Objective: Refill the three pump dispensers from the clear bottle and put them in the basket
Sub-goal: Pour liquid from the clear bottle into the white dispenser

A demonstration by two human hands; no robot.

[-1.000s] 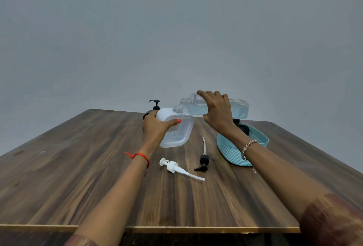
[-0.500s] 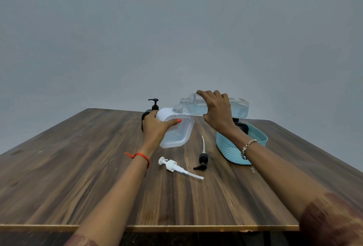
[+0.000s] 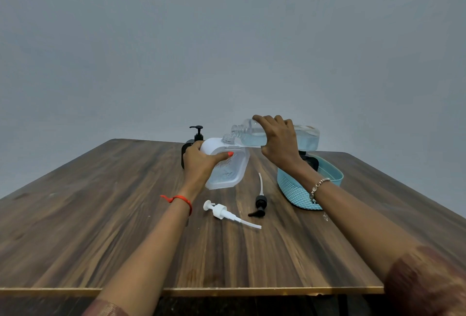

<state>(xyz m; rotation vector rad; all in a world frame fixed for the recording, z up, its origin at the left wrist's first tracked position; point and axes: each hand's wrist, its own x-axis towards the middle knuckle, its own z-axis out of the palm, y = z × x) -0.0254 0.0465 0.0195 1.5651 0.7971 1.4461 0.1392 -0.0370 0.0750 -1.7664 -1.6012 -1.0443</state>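
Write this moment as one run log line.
left hand: tilts white-topped clear dispenser | right hand: pours clear bottle | white pump, black pump: on table

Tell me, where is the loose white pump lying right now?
The white pump lies flat on the wooden table, centre of the head view, just left of the black pump and nearer than the white dispenser.

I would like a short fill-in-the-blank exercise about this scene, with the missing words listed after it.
1. The right hand tilts the clear bottle over the ____ dispenser.
2. Two loose pump heads, one white and one ____, lie on the table.
3. The basket is ____ in colour.

Missing words: white; black; blue
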